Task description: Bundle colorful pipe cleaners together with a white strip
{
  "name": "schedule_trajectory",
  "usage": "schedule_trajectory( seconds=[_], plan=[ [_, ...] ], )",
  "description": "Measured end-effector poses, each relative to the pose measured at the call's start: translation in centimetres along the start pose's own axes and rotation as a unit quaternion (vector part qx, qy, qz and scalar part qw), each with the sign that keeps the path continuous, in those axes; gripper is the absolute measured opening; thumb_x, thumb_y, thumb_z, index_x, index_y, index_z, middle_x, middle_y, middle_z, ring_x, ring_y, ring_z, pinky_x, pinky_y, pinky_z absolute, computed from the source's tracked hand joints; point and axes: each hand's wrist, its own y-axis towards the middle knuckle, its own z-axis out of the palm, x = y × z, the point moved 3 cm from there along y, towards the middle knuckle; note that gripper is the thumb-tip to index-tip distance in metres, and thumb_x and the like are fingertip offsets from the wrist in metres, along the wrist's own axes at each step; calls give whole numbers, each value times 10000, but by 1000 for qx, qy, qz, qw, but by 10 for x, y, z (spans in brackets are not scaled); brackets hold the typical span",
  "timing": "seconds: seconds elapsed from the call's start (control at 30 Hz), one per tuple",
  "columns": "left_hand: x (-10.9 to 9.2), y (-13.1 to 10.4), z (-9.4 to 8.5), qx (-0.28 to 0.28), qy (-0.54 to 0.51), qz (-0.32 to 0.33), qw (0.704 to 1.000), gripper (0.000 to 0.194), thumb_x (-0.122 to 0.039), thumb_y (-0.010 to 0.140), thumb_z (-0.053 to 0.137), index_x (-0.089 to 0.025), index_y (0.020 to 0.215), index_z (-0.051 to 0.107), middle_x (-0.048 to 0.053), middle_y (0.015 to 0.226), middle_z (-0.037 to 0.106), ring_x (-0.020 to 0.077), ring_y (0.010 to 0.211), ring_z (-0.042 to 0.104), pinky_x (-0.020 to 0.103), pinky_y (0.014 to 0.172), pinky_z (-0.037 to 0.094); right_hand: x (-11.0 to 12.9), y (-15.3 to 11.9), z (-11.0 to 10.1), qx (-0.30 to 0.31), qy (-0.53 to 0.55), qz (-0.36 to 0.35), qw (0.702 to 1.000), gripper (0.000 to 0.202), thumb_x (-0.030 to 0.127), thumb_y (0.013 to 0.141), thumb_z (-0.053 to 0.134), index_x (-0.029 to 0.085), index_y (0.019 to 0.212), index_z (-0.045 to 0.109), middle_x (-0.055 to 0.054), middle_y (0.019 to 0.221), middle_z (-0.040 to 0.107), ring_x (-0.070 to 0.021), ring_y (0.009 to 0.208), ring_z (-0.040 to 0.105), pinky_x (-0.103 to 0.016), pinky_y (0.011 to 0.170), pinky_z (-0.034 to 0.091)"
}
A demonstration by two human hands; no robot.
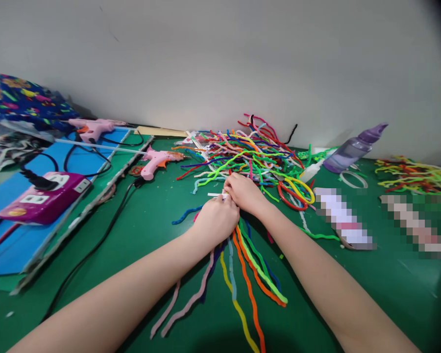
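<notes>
My left hand (217, 219) and my right hand (242, 193) meet near the middle of the green table, fingers closed together at the top end of a bundle of colored fuzzy stems (250, 289). The stems fan out below my hands toward me: pink, yellow, light blue, orange, green and dark blue. A small white strip (213, 195) sticks out to the left at my fingertips. My fingers partly hide the gathered ends, and the exact grip of each hand on them is hard to see.
Behind my hands lies a pile of colored stems (250, 152). Pink glue guns (156, 163) and a magenta power strip (46, 198) with cords are at left. Rings (301, 191), a purple bottle (353, 149), more stems (411, 176) and blurred-out objects (345, 220) are at right.
</notes>
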Motion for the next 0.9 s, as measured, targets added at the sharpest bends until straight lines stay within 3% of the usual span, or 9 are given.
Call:
schedule_trajectory(
  seconds=[0.17,0.27,0.53,0.9],
  plan=[
    [-1,0,0,-3,9,-11,1000,242,-140,865,425,-42,928,638,166,851,656,226,844,629,317,710,503,-6,-1,-8,-53,105,-24,993,165,198,886,485,167,954,633,-49,960,575,-135,893,554,-245,818,402],
    [-2,0,1,3,21,-6,1000,254,-144,869,424,-27,955,632,192,893,655,236,869,629,320,707,503,-8,-1,-9,-36,133,-46,989,172,213,873,514,172,941,667,-49,931,576,-136,893,548,-249,825,402],
    [-2,0,1,10,23,1,1000,266,-137,873,409,-26,943,641,183,868,660,247,831,637,329,682,506,-6,1,-7,-13,131,-74,989,98,192,813,587,157,816,678,-43,865,579,-136,840,545,-254,798,409],
    [-1,1,0,-2,18,4,1000,247,-141,847,441,-48,878,668,167,821,667,239,807,638,316,664,505,0,3,-4,-20,24,-62,998,62,180,820,573,182,789,627,-26,926,577,-137,859,550,-242,769,387]
  ],
)
